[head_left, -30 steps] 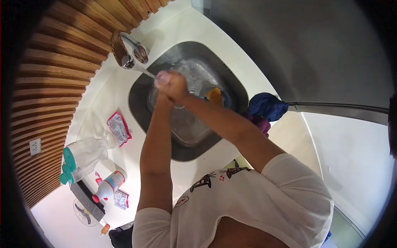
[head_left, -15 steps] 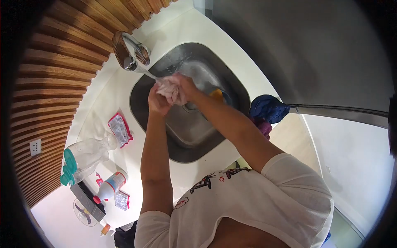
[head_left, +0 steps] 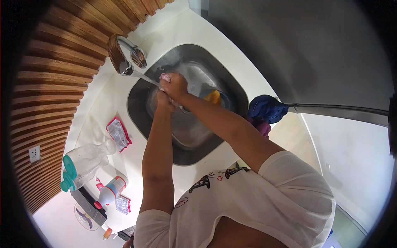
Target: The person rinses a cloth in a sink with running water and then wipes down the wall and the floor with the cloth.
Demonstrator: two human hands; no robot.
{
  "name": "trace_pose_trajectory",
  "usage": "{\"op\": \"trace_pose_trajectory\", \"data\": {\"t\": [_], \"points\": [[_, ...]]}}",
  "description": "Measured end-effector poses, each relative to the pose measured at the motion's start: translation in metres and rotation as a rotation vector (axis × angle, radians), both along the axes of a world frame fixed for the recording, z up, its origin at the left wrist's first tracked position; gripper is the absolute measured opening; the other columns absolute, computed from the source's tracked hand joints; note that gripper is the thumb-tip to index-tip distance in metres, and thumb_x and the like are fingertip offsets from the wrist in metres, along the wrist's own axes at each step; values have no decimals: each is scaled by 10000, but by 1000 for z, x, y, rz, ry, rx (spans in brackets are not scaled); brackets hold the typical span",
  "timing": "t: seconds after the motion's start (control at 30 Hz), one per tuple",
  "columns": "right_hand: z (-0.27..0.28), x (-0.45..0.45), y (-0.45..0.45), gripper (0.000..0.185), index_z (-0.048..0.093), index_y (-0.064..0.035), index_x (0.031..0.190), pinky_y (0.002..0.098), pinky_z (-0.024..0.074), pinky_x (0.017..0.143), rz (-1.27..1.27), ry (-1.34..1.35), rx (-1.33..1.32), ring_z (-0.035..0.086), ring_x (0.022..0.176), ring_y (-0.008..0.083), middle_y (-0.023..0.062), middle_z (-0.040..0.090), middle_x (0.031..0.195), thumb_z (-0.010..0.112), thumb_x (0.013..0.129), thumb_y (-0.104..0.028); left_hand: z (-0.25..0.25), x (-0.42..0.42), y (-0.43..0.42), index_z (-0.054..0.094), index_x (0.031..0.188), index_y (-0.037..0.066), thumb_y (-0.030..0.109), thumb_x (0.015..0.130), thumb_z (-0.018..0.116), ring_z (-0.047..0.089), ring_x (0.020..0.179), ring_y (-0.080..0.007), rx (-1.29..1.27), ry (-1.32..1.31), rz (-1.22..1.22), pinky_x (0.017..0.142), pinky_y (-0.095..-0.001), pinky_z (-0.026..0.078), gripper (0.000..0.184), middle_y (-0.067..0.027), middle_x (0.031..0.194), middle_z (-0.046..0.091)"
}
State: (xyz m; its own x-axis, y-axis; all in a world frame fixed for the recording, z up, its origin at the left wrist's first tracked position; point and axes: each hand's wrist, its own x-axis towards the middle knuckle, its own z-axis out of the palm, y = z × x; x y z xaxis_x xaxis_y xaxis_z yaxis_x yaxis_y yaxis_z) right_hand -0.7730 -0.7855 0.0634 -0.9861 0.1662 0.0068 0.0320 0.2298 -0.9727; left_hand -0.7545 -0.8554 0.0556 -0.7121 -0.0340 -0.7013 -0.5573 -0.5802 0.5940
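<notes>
A pale pink cloth [head_left: 166, 77] is squeezed between my two hands over the metal sink [head_left: 138, 108]. My right hand [head_left: 175, 86] is closed around its upper part, and my left hand [head_left: 164, 101] is closed around it just below. Water runs from the faucet [head_left: 126, 67] onto the cloth and my hands. An orange-yellow item [head_left: 214, 97] lies in the sink to the right of my hands, beside something blue that is partly hidden by my right forearm.
On the counter's left stand or lie clear bottles with teal caps [head_left: 87, 159], a white bottle with a red cap [head_left: 111, 191] and pink-edged packets [head_left: 118, 134]. Dark blue cloth [head_left: 267, 109] and purple cloth [head_left: 263, 128] are at the sink's right.
The cloth was spread and bunched between my more open hands half a second ago; now my hands are closed tightly round it. The view has shifted slightly.
</notes>
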Motion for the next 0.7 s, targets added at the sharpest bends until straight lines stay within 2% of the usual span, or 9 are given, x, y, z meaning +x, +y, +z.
{"op": "trace_pose_trajectory", "data": {"t": [0.17, 0.27, 0.33, 0.43, 0.47, 0.5, 0.53, 0.6, 0.7], "points": [[-12, 25, -19, 264, 656, -63, 747, 439, 472, 666, 27, 251, 82, 600, 713, 377, 162, 626, 750, 635, 674, -316, -13, -14, -25, 512, 1129, 68, 377, 873, 426, 581, 918, -225, 97, 133, -51, 762, -348, 490, 410, -98, 1059, 580], [-25, 18, -12, 290, 655, -56, 786, 426, 476, 669, 163, 141, 146, 603, 733, 372, 192, 622, 813, 632, 681, -325, -17, 3, -4, 511, 1130, 64, 378, 870, 432, 580, 928, -229, 99, 102, -8, 777, -345, 487, 415, -100, 1067, 578], [-28, 3, 5, 204, 675, -94, 806, 353, 482, 657, 99, -95, 88, 626, 787, 276, 155, 631, 820, 627, 701, -262, -5, 14, 3, 510, 1130, 62, 379, 868, 436, 579, 934, -231, 116, 136, -55, 788, -342, 485, 418, -101, 1073, 577], [-38, -17, 34, 233, 649, -96, 870, 360, 485, 661, -8, -177, -119, 632, 784, 249, 143, 636, 843, 575, 786, -300, 32, 17, -8, 490, 1159, 53, 395, 865, 441, 566, 981, -244, 116, 164, -214, 830, -352, 471, 453, -109, 1104, 565], [-54, -25, 45, 264, 626, -79, 909, 355, 487, 671, -5, -397, -346, 626, 783, 245, 129, 631, 860, 542, 823, -315, 39, 16, -14, 471, 1188, 46, 411, 863, 444, 552, 1024, -256, 111, 160, -342, 868, -362, 459, 488, -117, 1133, 554], [-54, -26, 50, 296, 603, -63, 947, 351, 490, 681, -2, -620, -572, 620, 783, 240, 114, 626, 877, 509, 859, -329, 36, 16, -22, 471, 1188, 46, 411, 863, 444, 552, 1024, -256, 109, 157, -342, 868, -362, 459, 488, -117, 1133, 554], [-54, -20, 50, 296, 603, -63, 947, 351, 490, 681, -2, -620, -571, 620, 783, 240, 114, 626, 877, 509, 859, -329, 32, 15, -30, 457, 1206, 37, 407, 868, 438, 538, 1055, -267, 277, 162, -220, 886, -381, 449, 502, -127, 1157, 541], [-26, 0, 47, 340, 571, -22, 966, 335, 496, 699, -3, -823, -1093, 605, 793, 244, 103, 604, 890, 495, 873, -340, 21, 16, -38, 444, 1225, 28, 404, 873, 432, 523, 1086, -277, 444, 172, -98, 905, -399, 439, 516, -136, 1181, 529], [-60, 2, 13, 281, 579, -27, 928, 335, 494, 696, 40, -727, -1016, 593, 793, 216, 74, 603, 859, 537, 854, -294, 2, 23, -36, 446, 1237, 66, 428, 836, 439, 484, 1120, -303, 484, 113, -64, 925, -447, 404, 541, -136, 1230, 501]]}}
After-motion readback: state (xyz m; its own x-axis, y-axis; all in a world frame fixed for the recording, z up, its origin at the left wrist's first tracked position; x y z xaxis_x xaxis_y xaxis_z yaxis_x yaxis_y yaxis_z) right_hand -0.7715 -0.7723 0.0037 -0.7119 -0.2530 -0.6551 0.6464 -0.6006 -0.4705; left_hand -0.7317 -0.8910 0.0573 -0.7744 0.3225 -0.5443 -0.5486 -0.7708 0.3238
